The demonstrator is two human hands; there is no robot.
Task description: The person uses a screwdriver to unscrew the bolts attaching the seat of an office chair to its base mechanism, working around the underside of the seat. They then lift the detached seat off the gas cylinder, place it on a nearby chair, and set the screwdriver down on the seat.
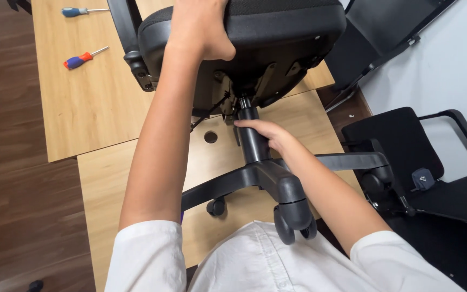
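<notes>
My left hand grips the chair seat. My right hand wraps the gas column. Two screwdrivers lie on the table.

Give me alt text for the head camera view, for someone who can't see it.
A person in a white shirt steadies a black office chair lying on a wooden table: the left hand grips the seat cushion, the right hand wraps the gas-lift column above the wheeled base. Two screwdrivers lie at upper left.

Office, wooden desks, black chairs, white wall
</notes>
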